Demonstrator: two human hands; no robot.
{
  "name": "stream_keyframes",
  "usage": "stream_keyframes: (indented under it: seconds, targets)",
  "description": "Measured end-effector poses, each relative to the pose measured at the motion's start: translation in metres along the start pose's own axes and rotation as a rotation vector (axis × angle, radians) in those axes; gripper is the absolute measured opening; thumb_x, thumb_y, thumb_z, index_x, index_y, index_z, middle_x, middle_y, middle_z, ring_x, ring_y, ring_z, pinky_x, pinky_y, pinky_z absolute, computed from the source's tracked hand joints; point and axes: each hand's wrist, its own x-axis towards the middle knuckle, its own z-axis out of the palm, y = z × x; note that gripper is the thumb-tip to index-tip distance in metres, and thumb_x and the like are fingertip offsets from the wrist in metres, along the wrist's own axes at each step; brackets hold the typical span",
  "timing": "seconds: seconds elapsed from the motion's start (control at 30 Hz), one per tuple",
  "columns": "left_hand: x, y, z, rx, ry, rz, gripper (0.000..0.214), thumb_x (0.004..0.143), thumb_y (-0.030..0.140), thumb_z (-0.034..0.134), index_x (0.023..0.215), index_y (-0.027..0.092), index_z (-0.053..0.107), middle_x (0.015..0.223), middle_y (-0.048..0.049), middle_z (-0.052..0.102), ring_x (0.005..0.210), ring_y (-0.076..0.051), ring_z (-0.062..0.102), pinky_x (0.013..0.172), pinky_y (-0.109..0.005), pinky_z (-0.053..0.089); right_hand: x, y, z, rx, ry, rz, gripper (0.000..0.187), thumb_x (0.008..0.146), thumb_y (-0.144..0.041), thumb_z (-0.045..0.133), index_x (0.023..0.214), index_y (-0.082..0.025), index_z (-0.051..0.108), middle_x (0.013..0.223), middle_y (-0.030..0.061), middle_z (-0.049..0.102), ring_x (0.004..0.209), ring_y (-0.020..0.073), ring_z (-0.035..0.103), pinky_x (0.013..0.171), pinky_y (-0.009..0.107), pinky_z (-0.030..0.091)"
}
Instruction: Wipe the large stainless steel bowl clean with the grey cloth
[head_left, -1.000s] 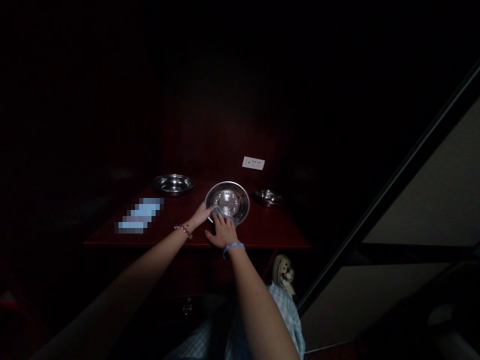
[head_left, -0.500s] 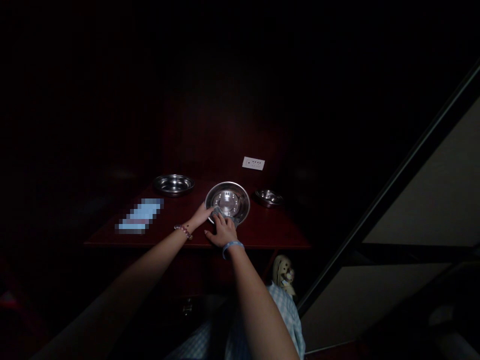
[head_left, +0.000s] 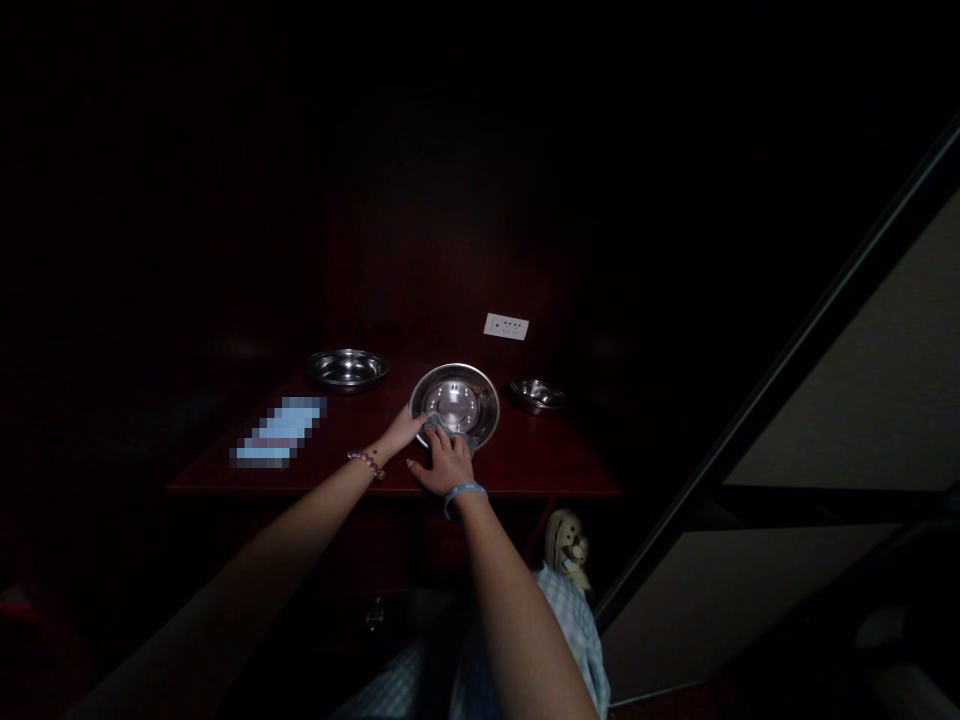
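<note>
1. Under the centre plate [head_left: 469,395] lies the dark red worktop [head_left: 525,465].
2. Left of that plate sits a second steel plate [head_left: 346,368], and right of it a small bowl [head_left: 536,394].
3. At its near-left rim, the left hand [head_left: 403,432] pinches the edge.
4. At its near rim, the right hand [head_left: 444,465] holds a pale cloth [head_left: 454,433] against the metal.

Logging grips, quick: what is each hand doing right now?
Left hand: closed on the near-left rim of the middle steel plate.
Right hand: laid on a pale cloth at that rim; grip cannot be told.
</note>
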Motion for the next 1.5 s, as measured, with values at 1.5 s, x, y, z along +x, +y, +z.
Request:
stream_keyframes:
  seconds: [1.5]
  targets:
    - [0.004,-0.007,-0.001,-0.031,-0.016,-0.008,0.042,0.070,0.014,0.066,0.111,0.012,0.068,0.109,-0.0128,0.076,0.111,-0.030,0.069,0.109,-0.050,0.048,0.001,-0.001,0.000,-0.117,0.107,-0.001,0.058,0.103,-0.049,0.039,0.153,-0.021,0.049,0.160,0.0069,0.046,0.143,0.0305,0.042,0.116,0.045,0.032]
